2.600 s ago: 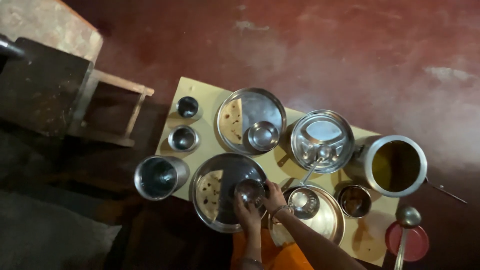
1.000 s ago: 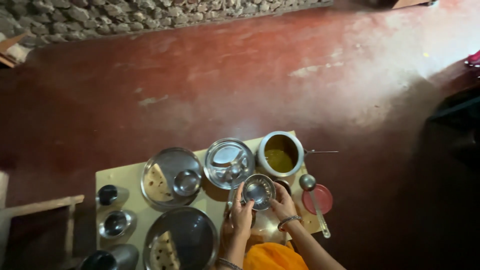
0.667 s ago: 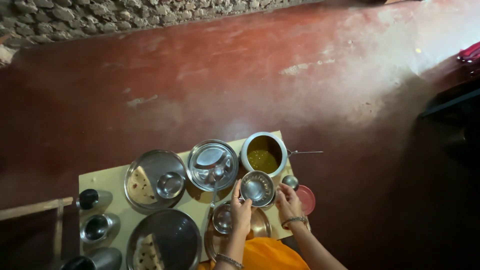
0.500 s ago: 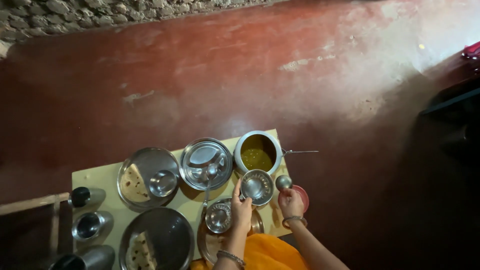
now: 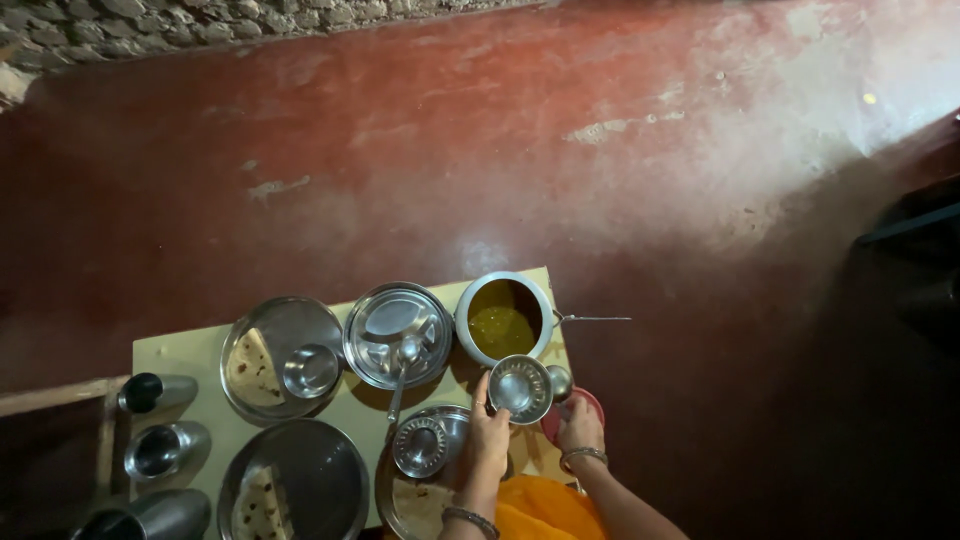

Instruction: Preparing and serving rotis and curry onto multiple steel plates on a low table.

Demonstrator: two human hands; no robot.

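Two hands: left grips empty steel bowl; right apparently grips ladle; pot holds yellow liquid.

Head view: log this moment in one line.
left hand: holds small steel bowl | right hand: on ladle | pot: yellow liquid, just beyond bowl | mat: steel plates
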